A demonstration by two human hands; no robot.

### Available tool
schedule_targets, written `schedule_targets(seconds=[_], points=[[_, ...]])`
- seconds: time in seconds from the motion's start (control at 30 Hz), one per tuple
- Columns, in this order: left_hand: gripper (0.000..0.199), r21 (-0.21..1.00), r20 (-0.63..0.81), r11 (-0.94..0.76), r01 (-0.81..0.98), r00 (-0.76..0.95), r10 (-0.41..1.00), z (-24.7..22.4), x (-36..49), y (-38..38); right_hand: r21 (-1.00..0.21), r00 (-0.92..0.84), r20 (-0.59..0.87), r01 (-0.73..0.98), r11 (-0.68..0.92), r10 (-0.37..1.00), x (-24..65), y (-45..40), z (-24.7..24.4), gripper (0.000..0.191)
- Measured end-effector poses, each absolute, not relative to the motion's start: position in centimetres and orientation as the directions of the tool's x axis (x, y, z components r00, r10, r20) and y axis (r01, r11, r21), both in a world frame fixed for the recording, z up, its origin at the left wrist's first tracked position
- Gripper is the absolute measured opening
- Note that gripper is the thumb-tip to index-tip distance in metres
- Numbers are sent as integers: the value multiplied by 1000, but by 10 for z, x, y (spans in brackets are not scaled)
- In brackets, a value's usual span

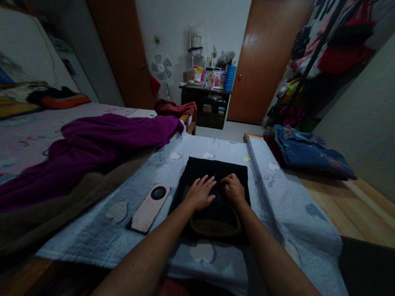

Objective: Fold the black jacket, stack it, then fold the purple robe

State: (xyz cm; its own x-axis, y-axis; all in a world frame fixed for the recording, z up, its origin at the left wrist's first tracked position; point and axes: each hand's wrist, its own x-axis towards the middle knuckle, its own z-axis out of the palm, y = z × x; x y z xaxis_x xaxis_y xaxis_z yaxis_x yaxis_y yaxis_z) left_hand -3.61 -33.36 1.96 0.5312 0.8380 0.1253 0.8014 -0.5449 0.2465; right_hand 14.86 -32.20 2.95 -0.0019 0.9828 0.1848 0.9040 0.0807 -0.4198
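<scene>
A folded black shirt [216,166] lies on a pale patterned cloth in front of me, its rounded brownish neckline towards my body. My left hand [200,193] rests flat on the shirt's left half, fingers spread. On the right half, my right hand [234,190] has its fingers curled in and pressed together at the fabric. Whatever lies between those fingertips is too dark to make out clearly, though they touch the shirt. Left of the shirt lies a pink phone [151,209] with a round black camera ring.
The patterned cloth [117,231] covers the surface under the shirt. A purple blanket [113,136] lies on the bed at left. Folded blue clothes [309,152] sit on a wooden board [344,205] at right. Farther back stand a fan [161,68] and a dark cabinet [201,115].
</scene>
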Motion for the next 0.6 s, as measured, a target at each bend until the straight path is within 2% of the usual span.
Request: schedule_targets(seconds=[0.13,0.23,0.37,0.6], points=[[58,242,115,-544,803,533,838,20,-36,-334,-361,-9,179,930,74,984,148,-322,30,26],[58,237,124,-546,804,532,838,21,-36,-334,-335,9,235,940,73,972,146,-324,30,27],[58,238,132,-547,803,531,837,22,-36,-335,-243,45,362,969,47,931,140,-324,25,47],[60,246,156,-558,793,535,830,20,-36,-335,-146,7,177,989,19,984,135,-315,14,61]])
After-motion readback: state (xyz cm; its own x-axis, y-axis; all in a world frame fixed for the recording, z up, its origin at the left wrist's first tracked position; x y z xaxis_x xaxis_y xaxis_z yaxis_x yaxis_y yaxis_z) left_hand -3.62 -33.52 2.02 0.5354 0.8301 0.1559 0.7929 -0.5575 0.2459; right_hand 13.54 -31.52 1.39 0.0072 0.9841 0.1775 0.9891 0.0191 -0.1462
